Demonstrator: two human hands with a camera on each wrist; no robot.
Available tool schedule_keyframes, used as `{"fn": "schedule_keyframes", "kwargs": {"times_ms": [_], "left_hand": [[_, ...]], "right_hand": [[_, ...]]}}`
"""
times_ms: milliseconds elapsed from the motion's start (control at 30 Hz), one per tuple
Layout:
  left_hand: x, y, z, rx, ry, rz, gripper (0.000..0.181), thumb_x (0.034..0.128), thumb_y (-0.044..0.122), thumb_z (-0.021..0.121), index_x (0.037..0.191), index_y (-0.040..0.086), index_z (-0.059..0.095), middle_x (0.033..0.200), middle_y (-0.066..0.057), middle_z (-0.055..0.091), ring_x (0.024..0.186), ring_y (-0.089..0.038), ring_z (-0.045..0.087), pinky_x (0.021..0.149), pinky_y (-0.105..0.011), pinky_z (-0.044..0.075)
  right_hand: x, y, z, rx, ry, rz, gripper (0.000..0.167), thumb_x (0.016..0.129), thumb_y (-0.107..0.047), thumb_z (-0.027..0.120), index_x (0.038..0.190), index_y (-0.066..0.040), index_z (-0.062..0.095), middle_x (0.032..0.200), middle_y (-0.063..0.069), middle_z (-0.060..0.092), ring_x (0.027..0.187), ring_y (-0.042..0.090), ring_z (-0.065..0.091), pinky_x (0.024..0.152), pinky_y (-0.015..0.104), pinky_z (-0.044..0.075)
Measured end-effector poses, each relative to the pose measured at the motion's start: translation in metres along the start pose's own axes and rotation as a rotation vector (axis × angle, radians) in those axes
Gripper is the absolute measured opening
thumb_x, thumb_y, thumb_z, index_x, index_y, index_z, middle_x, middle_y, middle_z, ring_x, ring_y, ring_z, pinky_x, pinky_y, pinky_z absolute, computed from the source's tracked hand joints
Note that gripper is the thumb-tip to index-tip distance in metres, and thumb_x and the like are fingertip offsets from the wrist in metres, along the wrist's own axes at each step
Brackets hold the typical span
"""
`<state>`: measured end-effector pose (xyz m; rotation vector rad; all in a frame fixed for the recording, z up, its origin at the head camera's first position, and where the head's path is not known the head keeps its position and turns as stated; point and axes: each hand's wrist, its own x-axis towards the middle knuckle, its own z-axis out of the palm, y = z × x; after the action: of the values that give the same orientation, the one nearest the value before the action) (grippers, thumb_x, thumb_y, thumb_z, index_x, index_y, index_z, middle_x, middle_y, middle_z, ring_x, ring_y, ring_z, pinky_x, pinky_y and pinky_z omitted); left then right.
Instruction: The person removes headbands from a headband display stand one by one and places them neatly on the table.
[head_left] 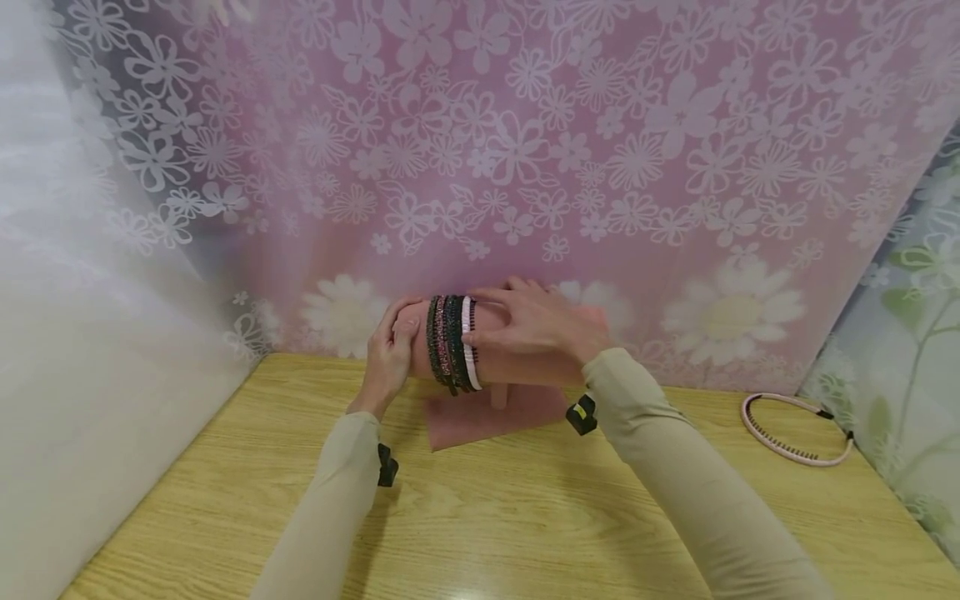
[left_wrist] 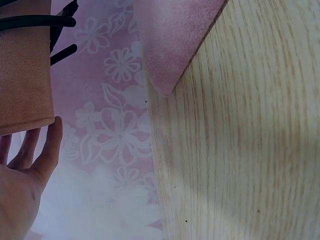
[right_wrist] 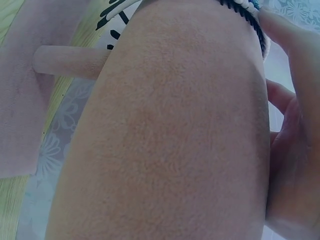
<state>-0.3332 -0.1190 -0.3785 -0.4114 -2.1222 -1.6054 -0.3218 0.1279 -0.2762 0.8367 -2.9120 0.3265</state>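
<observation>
A pink plush headband stand, a thick horizontal roll on a short post and flat base, stands against the curtain. Several headbands circle the roll towards its left: dark glittery ones, a pink-and-dark sparkly one, and a white headband with dark comb teeth on the right. My left hand grips the roll's left end, thumb in front; in the left wrist view its fingers reach behind the end. My right hand lies over the roll, thumb and forefinger pinching the white headband. The right wrist view shows the thumb at its edge.
A pale pink headband with dark teeth lies on the wooden table at the right. A pink flowered curtain hangs right behind the stand. White fabric borders the left, and leaf-patterned fabric the right.
</observation>
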Motion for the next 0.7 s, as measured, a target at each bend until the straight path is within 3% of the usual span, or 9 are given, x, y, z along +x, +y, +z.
{"fn": "schedule_keyframes", "kwargs": {"times_ms": [67, 167, 467, 700], "left_hand": [[0.003, -0.012, 0.002, -0.004, 0.010, 0.008, 0.039, 0.1083, 0.033, 0.046, 0.144, 0.021, 0.058, 0.146, -0.008, 0.059, 0.118, -0.037, 0.062, 0.104, -0.057, 0.046], [0.005, -0.018, 0.002, -0.001, 0.015, 0.019, 0.039, 0.1080, 0.036, 0.046, 0.143, 0.024, 0.058, 0.145, -0.004, 0.060, 0.116, -0.033, 0.064, 0.102, -0.054, 0.047], [0.004, -0.017, 0.001, 0.009, 0.007, 0.036, 0.042, 0.1076, 0.043, 0.045, 0.143, 0.023, 0.058, 0.145, -0.001, 0.060, 0.114, -0.029, 0.065, 0.102, -0.053, 0.049], [0.004, -0.018, 0.001, 0.005, 0.002, 0.029, 0.040, 0.1078, 0.039, 0.045, 0.143, 0.026, 0.057, 0.146, -0.002, 0.059, 0.116, -0.031, 0.064, 0.104, -0.053, 0.047]], "right_hand": [[0.001, -0.001, 0.000, -0.012, 0.003, -0.005, 0.077, 0.086, -0.081, 0.053, 0.154, -0.047, 0.039, 0.136, 0.003, 0.053, 0.123, 0.028, 0.051, 0.107, 0.053, 0.041], [0.002, -0.001, 0.001, -0.023, 0.005, -0.009, 0.077, 0.087, -0.080, 0.054, 0.155, -0.047, 0.038, 0.135, 0.004, 0.053, 0.122, 0.029, 0.051, 0.106, 0.052, 0.042], [0.003, 0.000, 0.000, -0.017, -0.014, -0.037, 0.080, 0.090, -0.073, 0.054, 0.158, -0.033, 0.038, 0.144, 0.009, 0.050, 0.130, 0.030, 0.047, 0.111, 0.057, 0.038], [0.002, 0.000, 0.000, -0.001, -0.003, -0.033, 0.078, 0.090, -0.070, 0.057, 0.157, -0.034, 0.039, 0.145, 0.008, 0.050, 0.127, 0.031, 0.049, 0.109, 0.057, 0.041]]}}
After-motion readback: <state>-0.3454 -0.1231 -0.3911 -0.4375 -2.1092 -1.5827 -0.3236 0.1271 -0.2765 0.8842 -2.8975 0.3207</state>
